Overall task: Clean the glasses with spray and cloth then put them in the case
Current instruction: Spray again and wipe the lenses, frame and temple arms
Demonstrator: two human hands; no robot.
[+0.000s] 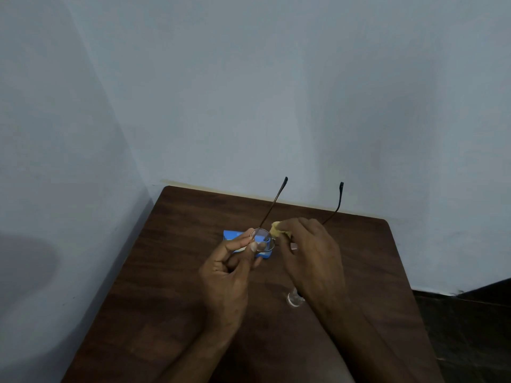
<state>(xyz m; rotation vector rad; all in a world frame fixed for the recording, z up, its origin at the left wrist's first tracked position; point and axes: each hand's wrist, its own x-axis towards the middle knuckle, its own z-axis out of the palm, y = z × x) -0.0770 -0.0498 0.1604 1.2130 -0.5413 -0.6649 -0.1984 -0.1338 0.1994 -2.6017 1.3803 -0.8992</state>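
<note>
Thin-framed glasses (272, 208) are held above the table with both temple arms pointing away toward the wall. My left hand (231, 269) pinches the rim of the left lens between thumb and fingers. My right hand (311, 252) grips a yellow cloth (278, 230) pressed around the right lens, which is hidden by the cloth and fingers. A blue case (231, 235) lies on the table right behind my left hand, partly covered by it. A small clear spray bottle (294, 298) stands under my right wrist, mostly hidden.
The dark wooden table (171, 286) stands in a corner, with pale walls close at the back and on the left. Its right edge drops off to a dark floor (470, 327).
</note>
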